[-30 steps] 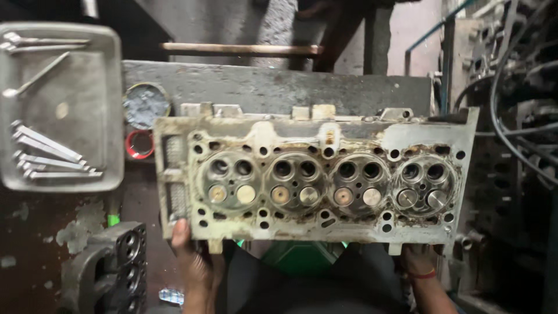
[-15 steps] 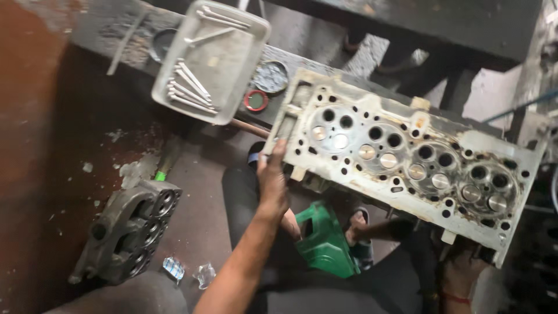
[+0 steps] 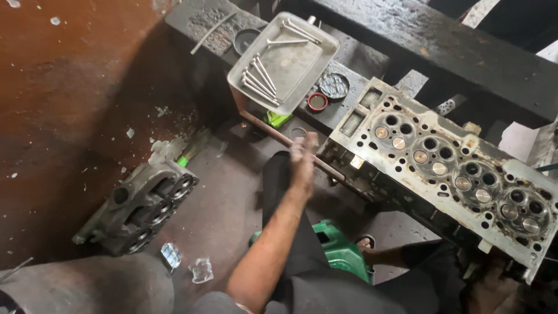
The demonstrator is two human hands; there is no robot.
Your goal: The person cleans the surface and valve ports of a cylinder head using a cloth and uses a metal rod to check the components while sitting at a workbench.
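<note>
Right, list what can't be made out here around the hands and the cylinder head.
- Right hand, head view: mostly hidden under the cylinder head and cut by the bottom edge; its grip cannot be told.
- Left hand, head view: motion-blurred; whether it touches the rusty rod is unclear.
- Cylinder head's underside: turned away from the camera.
- Tools in the metal tray: too small to tell their kinds.

Dim, uneven daylight, deep shadow along the upper right, motion blur on the left hand (image 3: 303,160).
</note>
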